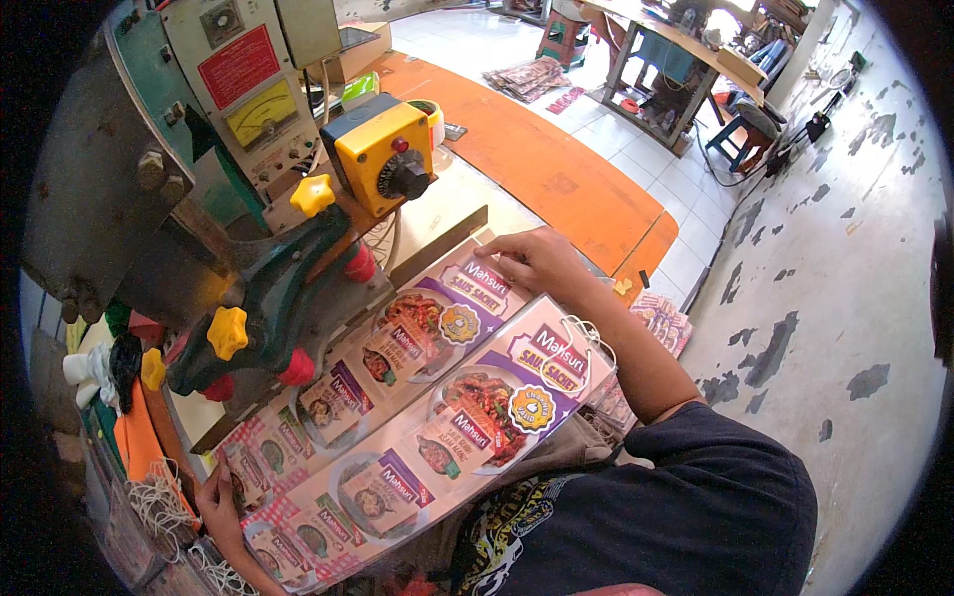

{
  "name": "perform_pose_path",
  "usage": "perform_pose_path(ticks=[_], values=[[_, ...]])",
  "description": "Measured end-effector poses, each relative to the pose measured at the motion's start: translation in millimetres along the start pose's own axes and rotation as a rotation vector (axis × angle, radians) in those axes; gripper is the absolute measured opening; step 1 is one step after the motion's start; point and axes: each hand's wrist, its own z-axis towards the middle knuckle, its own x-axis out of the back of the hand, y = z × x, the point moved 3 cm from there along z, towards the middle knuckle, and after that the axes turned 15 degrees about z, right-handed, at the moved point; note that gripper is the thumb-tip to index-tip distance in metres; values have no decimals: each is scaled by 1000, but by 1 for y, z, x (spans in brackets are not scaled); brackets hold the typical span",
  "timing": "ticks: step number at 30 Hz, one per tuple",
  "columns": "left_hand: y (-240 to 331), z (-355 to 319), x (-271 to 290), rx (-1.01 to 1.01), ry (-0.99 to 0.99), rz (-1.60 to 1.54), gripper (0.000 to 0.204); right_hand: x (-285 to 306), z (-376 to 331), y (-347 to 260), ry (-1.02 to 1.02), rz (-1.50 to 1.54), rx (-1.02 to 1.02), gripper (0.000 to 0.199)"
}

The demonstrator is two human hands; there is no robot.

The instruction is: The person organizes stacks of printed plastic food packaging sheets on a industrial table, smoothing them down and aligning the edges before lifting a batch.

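A long printed plastic sheet (408, 350) with food pictures and sachets lies slantwise under the front of a dark green press head (288, 263). Nearer to me, a second matching sheet (475, 429) overlaps its lower edge, with a white string loop (586, 343) at its upper right end. My right hand (535, 260) has its fingers bent and closed on the far upper end of the first sheet. At the opposite end, my left hand (221, 505) touches the sheets' left edge with fingers stretched along it; its thumb is not clearly seen.
A yellow control box (383, 159) with a black knob stands beside the machine panel (243, 89). Yellow star knobs (228, 333) and red caps stick out from the press. Behind is an orange table (537, 124). White strings (159, 502) hang at lower left. More printed sheets (661, 323) lie beyond my right arm.
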Motion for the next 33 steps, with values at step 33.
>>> perform_pose_path(ticks=[33], values=[[-14,-2,4,106,-33,43,44,-2,3,-1,5,38,-31,31]])
